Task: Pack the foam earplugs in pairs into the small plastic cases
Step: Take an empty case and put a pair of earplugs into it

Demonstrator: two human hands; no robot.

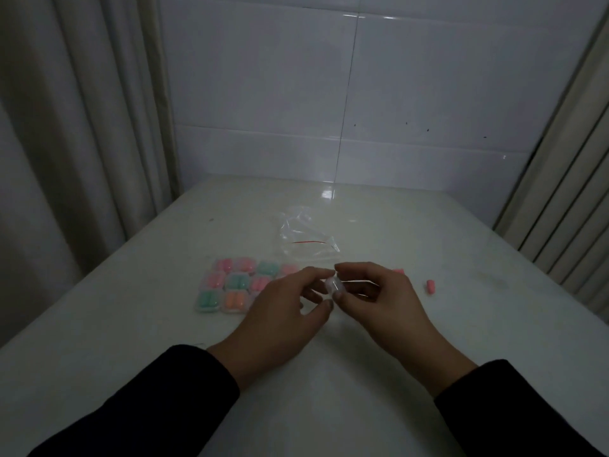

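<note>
**Q:** Status of the small clear plastic case (332, 285)?

**A:** I log it held above the glossy white tabletop (461, 324), between both hands at centre. The left hand (280, 311) pinches it from the left side, thumb low and forefinger on top; the right hand (372, 291) pinches it from the right the same way. I judge that a two-sided grip suits prying the lid or pressing it closed. Which of the two, I cannot tell: the case is blurred and any contents are unreadable.

**Q:** Hand pose?

**A:** Both wrists are angled inward, palms down, dark sleeves (164, 390) at the forearms. The spare fingers of each hand are loosely curled, clear of the case.

**Q:** Remaining stock?

**A:** A block of filled cases holding pink, teal and orange foam earplug pairs (230, 285) lies in rows left of the hands, I judge parked as done work. One loose pink foam earplug (429, 286) lies to the right, another pink piece (398, 271) just behind the right hand. An empty-looking clear zip bag with a red seal line (306, 239) lies beyond.
</note>
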